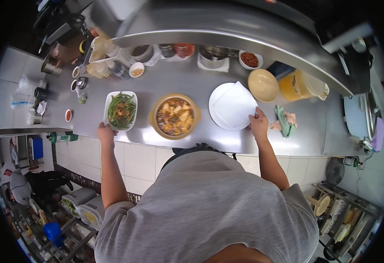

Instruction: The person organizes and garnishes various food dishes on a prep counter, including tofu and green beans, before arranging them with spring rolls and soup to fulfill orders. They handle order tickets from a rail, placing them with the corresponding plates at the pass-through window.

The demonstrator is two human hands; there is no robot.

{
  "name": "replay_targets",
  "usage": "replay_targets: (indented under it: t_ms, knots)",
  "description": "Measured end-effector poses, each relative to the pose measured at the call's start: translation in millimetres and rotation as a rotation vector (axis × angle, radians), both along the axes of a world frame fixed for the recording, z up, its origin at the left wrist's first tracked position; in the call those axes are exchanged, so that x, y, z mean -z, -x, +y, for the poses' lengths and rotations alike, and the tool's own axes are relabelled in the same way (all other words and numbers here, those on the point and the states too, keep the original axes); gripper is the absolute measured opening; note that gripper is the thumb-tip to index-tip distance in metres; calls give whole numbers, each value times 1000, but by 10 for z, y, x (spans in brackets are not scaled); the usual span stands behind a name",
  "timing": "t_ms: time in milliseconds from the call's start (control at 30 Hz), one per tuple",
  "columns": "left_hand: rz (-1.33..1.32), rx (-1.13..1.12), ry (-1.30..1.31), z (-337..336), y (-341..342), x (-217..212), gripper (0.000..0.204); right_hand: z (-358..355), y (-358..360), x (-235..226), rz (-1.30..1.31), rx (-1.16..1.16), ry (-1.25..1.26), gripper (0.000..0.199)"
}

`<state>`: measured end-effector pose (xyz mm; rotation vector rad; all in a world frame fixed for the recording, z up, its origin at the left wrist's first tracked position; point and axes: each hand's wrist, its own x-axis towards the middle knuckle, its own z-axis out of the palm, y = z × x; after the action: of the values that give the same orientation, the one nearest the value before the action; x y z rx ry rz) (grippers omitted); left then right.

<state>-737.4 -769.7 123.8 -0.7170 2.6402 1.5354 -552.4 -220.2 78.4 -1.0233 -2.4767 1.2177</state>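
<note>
My left hand point(107, 133) is closed on the near left corner of a white rectangular dish point(107, 119). Green beans with a minced topping point(121, 110) fill that dish. On the right, my right hand point(258, 124) grips the near right rim of a round white plate point(229, 123). A folded white paper napkin point(235, 101) lies on the plate, its corner reaching past the far rim. Between the two stands a tan clay pot point(154, 120) of tofu pieces in brown sauce point(175, 116), touched by neither hand.
Along the back are a small sauce bowl point(136, 69), a metal pot point(214, 63) and a bowl of red chillies point(250, 60). Right of the plate sit a tan bowl point(263, 85), a yellow tub point(298, 86) and crumpled cloths point(284, 121). A steel shelf point(227, 38) overhangs the counter.
</note>
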Motion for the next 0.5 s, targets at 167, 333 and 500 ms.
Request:
replay_targets:
  t_ms: [167,333,500]
  knots:
    - [-34,-21,-210,-148,358,374,28,-482,395,-179,-10,98,159,46]
    - [-60,-12,-351,-410,592,452,28,-890,730,-172,-14,93,189,49]
    - [563,83,617,-458,677,285,34,-1009,869,-70,-19,129,110,52]
